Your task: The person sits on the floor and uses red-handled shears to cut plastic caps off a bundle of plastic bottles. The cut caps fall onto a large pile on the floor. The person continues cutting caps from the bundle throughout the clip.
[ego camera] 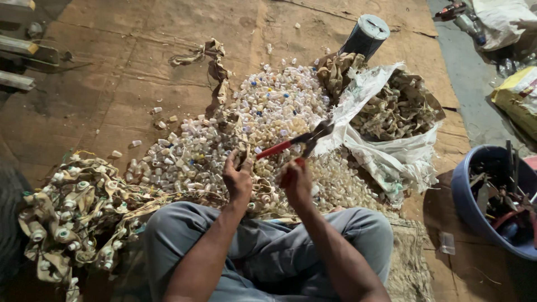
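A cardboard floor (128, 67) carries a wide heap of small white caps (263, 128), the landmark here. Right of the heap, touching its edge, a white sack (391, 156) holds tan strips; farther right stands a blue tub (467, 196) of tools. Left of the heap lies a tangled strap (72, 218) studded with caps. Over the heap's near edge, red-handled cutters (296, 142) point up and right. The right hand (295, 182) is closed around their lower handle, forearm raised from the knee. The left hand (239, 179), fingers curled, pinches a strip of the strap beside the upper handle.
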